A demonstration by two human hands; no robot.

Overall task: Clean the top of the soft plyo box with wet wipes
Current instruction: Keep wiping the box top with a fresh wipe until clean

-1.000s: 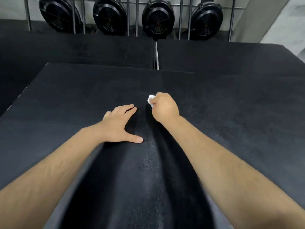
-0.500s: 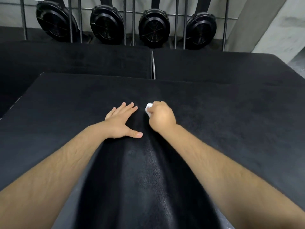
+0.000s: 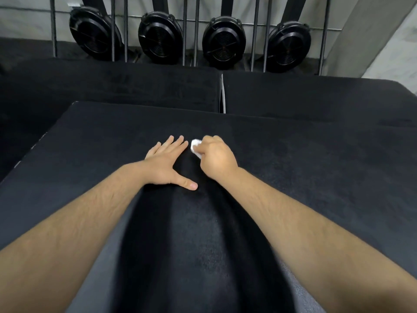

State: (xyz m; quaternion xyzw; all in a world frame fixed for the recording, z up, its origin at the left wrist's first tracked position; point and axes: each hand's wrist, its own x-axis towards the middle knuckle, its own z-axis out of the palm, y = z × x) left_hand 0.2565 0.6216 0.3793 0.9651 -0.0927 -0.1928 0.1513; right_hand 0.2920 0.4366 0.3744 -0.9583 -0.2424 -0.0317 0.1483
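I see the left hand (image 3: 165, 164) flat on the box (image 3: 316, 177) top, fingers straight and spread, thumb out to the right. The right hand (image 3: 217, 160) is just beside it, fingers curled round a bunched white wipe (image 3: 195, 148) mid-top. The wipe pokes out on the hand's left, near the left fingertips. Far side: more black pads (image 3: 112, 86), four round housings (image 3: 223, 44).

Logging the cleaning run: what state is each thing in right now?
plyo box top: black; wet or dry cannot be told.
left hand: open, flat on the plyo box top.
right hand: grips the wet wipe on the top.
wet wipe: bunched, mostly hidden by the fingers.
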